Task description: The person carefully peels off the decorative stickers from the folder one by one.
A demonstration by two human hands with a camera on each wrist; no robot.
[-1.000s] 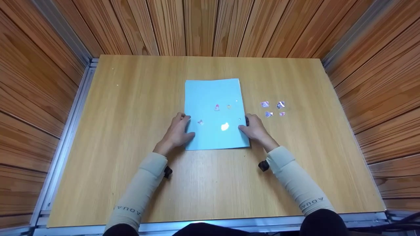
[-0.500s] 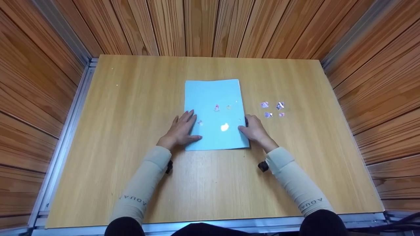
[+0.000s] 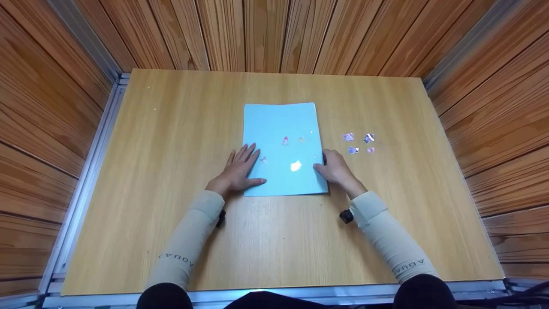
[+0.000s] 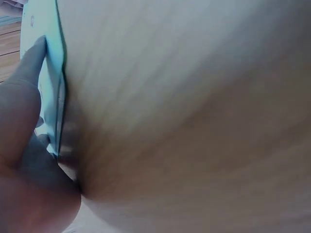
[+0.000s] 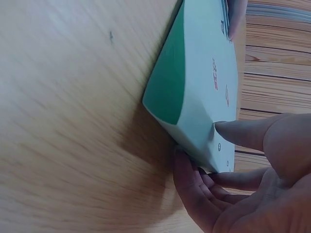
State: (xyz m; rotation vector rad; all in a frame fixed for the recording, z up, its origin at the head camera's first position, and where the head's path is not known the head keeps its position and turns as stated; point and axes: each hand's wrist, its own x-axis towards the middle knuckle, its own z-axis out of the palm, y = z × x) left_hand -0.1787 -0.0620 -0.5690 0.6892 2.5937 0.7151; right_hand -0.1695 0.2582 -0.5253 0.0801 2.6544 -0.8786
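A light blue folder [image 3: 279,120] lies on the wooden table with small stickers on its cover. My left hand [image 3: 236,171] rests with fingers spread over the lower left of the cover, thumb pointing inward. In the left wrist view, its thumb [image 4: 35,60] reaches onto the folder near the edge. My right hand [image 3: 336,168] holds the folder's right edge. The right wrist view shows that thumb [image 5: 243,133] on the cover, with curled fingers [image 5: 189,182] against the rounded spine. The folder's lower end [image 5: 170,80] gapes there, green inside.
Several small shiny purple stickers, one of them a torn-looking square [image 3: 348,137], lie on the table [image 3: 274,249] right of the folder. Wood-panelled walls [image 3: 266,34] enclose the table at the back and both sides. A metal rail [image 3: 85,193] runs along the left edge.
My left hand has gone from gripping the folder's left edge to lying spread over the cover. The right hand keeps its hold, and the folder stays in place.
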